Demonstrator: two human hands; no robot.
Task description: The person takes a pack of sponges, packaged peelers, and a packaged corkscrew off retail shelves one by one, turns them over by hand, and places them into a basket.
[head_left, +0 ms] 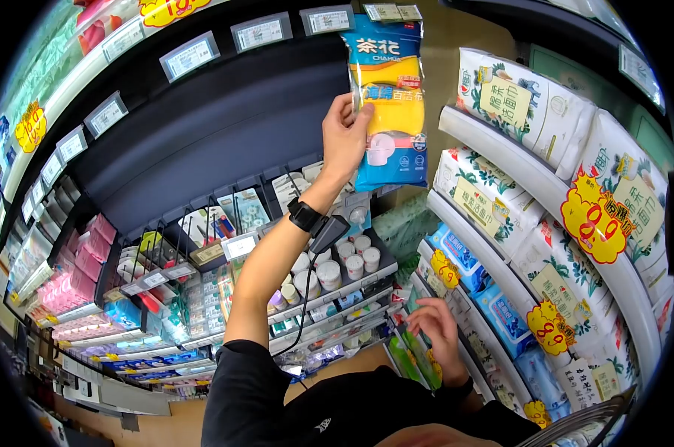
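Observation:
My left hand (346,138) is raised, its thumb and fingers closed on the left edge of a blue and yellow pack of sponge cloths (393,119). The pack is upright, and its top reaches a pair of small price tags (383,12); whether it hangs from a hook there is hidden. A black watch (307,216) is on my left wrist, with a dark cable running down my forearm. Lower down, my right hand (435,333) is held in front of my body, fingers loosely bent and apart, with nothing in it. It is close to the shelves on the right.
White packs of face tissues (501,100) fill curved shelves on the right, with blue wipe packs (504,316) lower down. White-lidded jars (329,274) stand on a lower shelf ahead. Metal hooks (158,249) stick out at left, near pink packs (72,287).

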